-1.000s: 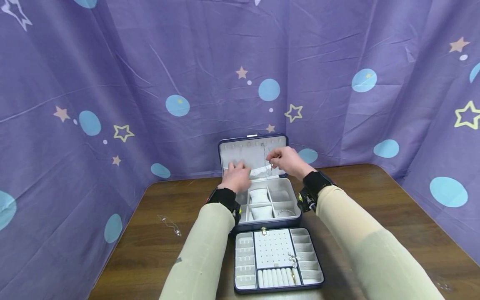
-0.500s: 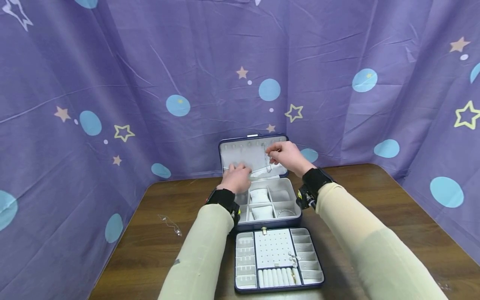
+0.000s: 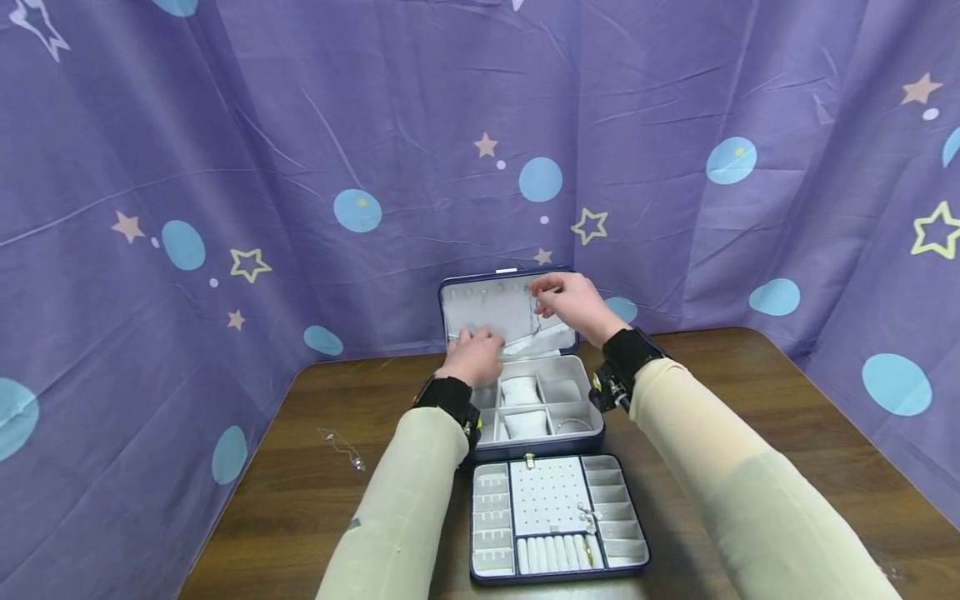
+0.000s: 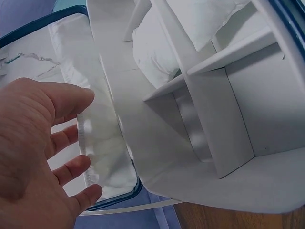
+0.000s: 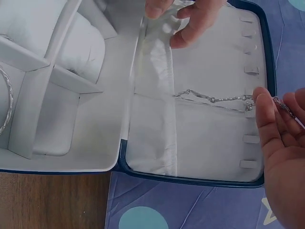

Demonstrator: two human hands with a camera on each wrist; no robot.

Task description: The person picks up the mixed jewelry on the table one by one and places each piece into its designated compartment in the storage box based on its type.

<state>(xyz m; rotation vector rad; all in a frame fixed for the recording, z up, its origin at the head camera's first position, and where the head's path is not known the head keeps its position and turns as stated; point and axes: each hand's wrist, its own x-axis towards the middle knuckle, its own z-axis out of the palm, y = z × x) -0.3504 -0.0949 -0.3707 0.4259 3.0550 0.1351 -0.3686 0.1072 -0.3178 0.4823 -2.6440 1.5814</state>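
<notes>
The lid (image 3: 491,310) of a navy jewelry box (image 3: 536,450) stands raised, with a row of hooks along its top. A silver necklace (image 5: 214,99) runs from the hooks into the lid's white fabric pocket (image 5: 152,143). My right hand (image 3: 576,307), up by the hooks, pinches part of this necklace between thumb and fingers; some of the chain is hidden by the fingers. Lower on the lid's left side, my left hand (image 3: 471,360) has its fingers loosely spread at the pocket's edge, seen close in the left wrist view, and nothing shows in its grasp.
In front of the box lies a divided tray (image 3: 480,575) bearing rings and earrings. Another fine necklace (image 3: 356,461) lies on the wooden table (image 3: 300,517) at left. A bracelet (image 3: 573,423) sits in a box compartment. A purple curtain (image 3: 420,125) hangs behind.
My right hand has risen a little along the lid toward the hooks with the chain. My left hand stays at the pocket.
</notes>
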